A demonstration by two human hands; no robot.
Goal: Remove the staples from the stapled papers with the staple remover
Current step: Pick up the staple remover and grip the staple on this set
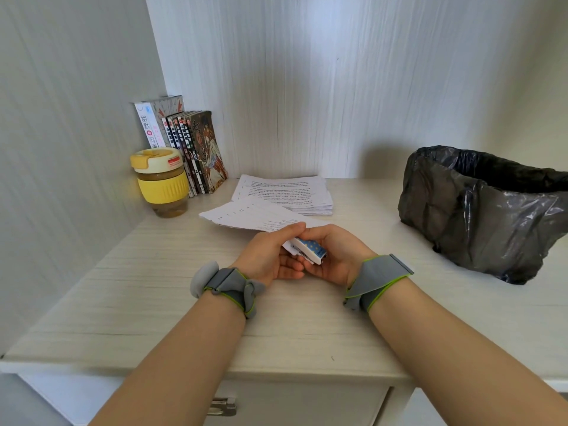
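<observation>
- Single head-worn wide-angle view, looking forward and down from the near edge of the desk [153, 302].
- Faces the far wall [338, 87]; forearms fill the near foreground.

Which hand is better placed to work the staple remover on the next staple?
Right, probably: the right hand already holds the staple remover at the papers' corner, which the left hand pinches.

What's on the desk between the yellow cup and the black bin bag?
In the head view, papers: a neat stack and a fanned set between the yellow cup and the bin bag.
</observation>
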